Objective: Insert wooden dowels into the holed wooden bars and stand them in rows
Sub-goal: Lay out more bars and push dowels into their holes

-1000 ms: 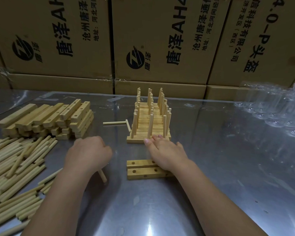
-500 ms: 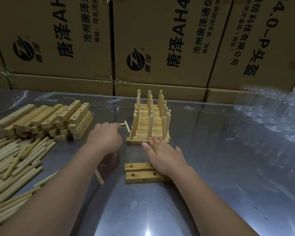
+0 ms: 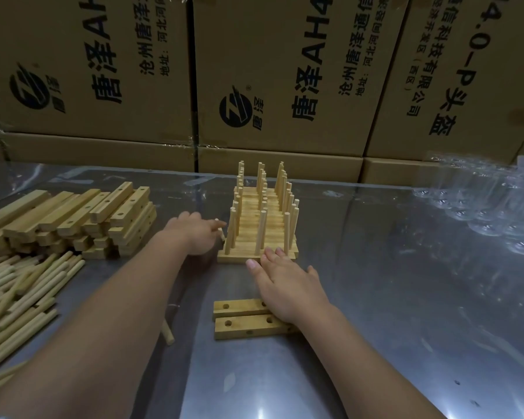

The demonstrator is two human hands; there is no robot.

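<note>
Warehouse or packing workshop: stacked printed cartons (image 3: 285, 71) behind steel worktable (image 3: 406, 297), bulk piles of wooden parts (image 3: 73, 219).

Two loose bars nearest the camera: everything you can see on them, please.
The two loose bars are pale wooden rectangular strips, lying flat side by side, long edges touching, on the metal table. Each shows two round holes on top; the nearer one also has a small hole in its front face. No dowels are in them. The right hand covers their right ends.

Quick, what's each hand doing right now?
Left hand: curled round a dowel beside the standing rows.
Right hand: open, straight fingers touching the front bar.
</note>
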